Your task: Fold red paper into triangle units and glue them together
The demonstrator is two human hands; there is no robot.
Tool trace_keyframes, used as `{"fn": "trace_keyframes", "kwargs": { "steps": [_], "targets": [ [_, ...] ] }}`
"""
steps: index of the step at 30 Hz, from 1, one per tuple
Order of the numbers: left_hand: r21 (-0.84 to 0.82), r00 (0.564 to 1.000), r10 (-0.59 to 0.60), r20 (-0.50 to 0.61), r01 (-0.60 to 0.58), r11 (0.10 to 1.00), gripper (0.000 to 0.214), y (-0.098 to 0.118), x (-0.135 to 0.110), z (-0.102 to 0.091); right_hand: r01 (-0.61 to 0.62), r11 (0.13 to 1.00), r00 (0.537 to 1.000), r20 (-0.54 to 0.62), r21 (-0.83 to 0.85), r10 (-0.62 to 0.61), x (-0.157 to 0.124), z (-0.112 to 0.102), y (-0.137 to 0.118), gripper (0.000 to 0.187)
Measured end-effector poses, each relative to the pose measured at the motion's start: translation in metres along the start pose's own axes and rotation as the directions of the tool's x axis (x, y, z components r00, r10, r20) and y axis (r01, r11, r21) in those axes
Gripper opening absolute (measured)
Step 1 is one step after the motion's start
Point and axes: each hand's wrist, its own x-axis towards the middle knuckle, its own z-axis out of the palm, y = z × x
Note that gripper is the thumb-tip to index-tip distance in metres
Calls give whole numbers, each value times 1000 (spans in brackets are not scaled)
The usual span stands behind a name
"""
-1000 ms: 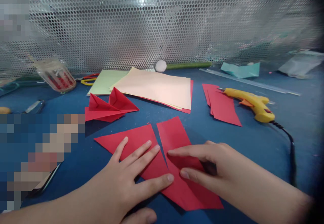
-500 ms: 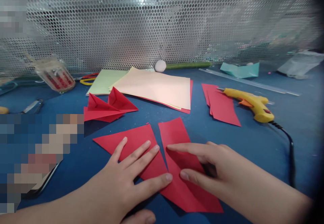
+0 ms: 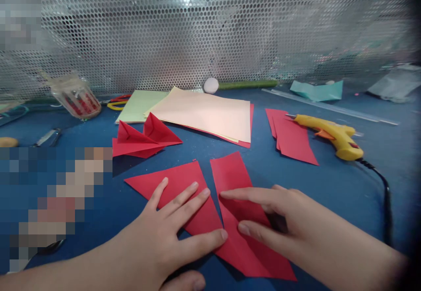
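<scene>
A folded sheet of red paper (image 3: 229, 168) lies in front of me, one flap on each side of a narrow gap that closes toward the bottom. Across the left flap my left hand (image 3: 177, 225) rests flat with its fingers spread. The right flap is touched by the index fingertip and thumb of my right hand (image 3: 279, 216); those two fingers are stretched out and apart, while the others are mostly hidden. Just beyond the left flap sits a folded red paper piece (image 3: 148, 140) with raised points.
A yellow glue gun (image 3: 338, 135) lies on red paper strips (image 3: 292, 140) at the right, its cord trailing forward. Paper sheets (image 3: 207, 115), scissors (image 3: 118, 103) and a jar (image 3: 77, 98) stand further back, before a perforated metal screen (image 3: 148, 32). A blurred patch covers the left.
The whole view has shifted slightly, so everything appears a little further right. Both hands keep nearly the same place on the red paper.
</scene>
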Motion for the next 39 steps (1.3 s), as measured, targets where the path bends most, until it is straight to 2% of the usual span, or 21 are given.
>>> {"fn": "trace_keyframes", "kwargs": {
  "steps": [5, 9, 12, 15, 23, 27, 31, 34, 36, 39],
  "targets": [
    [15, 999, 24, 49, -24, 1000, 65, -1, 1, -13, 26, 998, 1000, -14, 55, -25, -1, 0, 3, 44],
    [12, 991, 80, 104, -82, 997, 55, -4, 3, -24, -63, 993, 995, 78, 102, 55, -4, -1, 4, 55],
    [-12, 998, 23, 55, -22, 1000, 56, -2, 5, -24, -88, 992, 993, 85, 89, 81, -6, 0, 5, 63],
    [-34, 999, -40, -11, 40, 999, 58, 2, 9, -19, -90, 992, 994, 65, 92, 84, -6, 0, 4, 62],
    [-14, 999, -35, -23, 34, 999, 57, 6, 9, -16, -112, 992, 990, 94, 56, 107, -6, -3, 0, 66],
    [12, 1000, 12, 17, -12, 1000, 59, 3, 1, -17, -146, 979, 981, 149, 140, 124, -9, -1, 9, 74],
    [-1, 997, 49, 64, -49, 999, 62, 1, 2, -22, -111, 980, 987, 132, 165, 90, -7, -1, 13, 72],
    [-5, 982, 142, 124, -143, 990, 60, -1, 8, -23, -120, 981, 984, 149, 155, 97, -6, -1, 9, 72],
    [-9, 964, 225, 142, -226, 974, 55, -2, 11, -22, -152, 966, 975, 194, 210, 111, -8, 1, 8, 75],
    [4, 949, 279, 149, -283, 959, 51, -3, 12, -19, -189, 934, 968, 218, 302, 125, -12, 4, 9, 80]
  ]
}}
